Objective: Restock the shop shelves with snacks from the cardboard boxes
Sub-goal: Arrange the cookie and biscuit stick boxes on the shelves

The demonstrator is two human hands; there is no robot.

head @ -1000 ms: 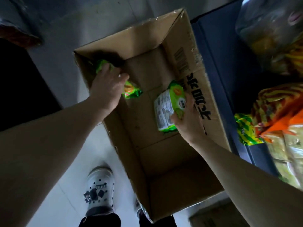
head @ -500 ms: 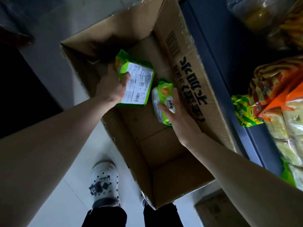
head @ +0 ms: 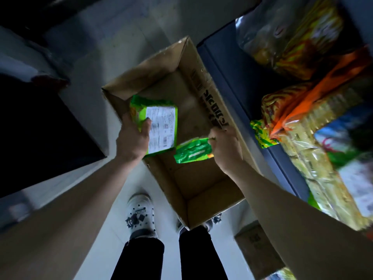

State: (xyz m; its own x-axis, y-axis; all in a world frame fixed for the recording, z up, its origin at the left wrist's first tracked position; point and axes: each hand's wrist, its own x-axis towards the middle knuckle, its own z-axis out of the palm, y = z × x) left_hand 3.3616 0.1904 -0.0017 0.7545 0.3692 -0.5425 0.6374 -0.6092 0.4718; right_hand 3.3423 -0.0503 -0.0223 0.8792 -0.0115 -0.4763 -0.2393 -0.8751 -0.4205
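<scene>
Above the open cardboard box [head: 203, 188], the left hand [head: 132, 141] grips one green snack packet [head: 161, 126] over the box's far-left corner, thumb pressed across the white label and fingers curled out of sight behind it. The right hand [head: 226, 146] holds a second green packet [head: 191, 153] by its end, close to the box's right wall, fingers wrapped round it. That right wall runs along the blue shelf edge [head: 232, 77], which carries bagged snacks [head: 302, 138], while bare floor [head: 96, 47] lies to the box's left; in all, two packets and one open box.
</scene>
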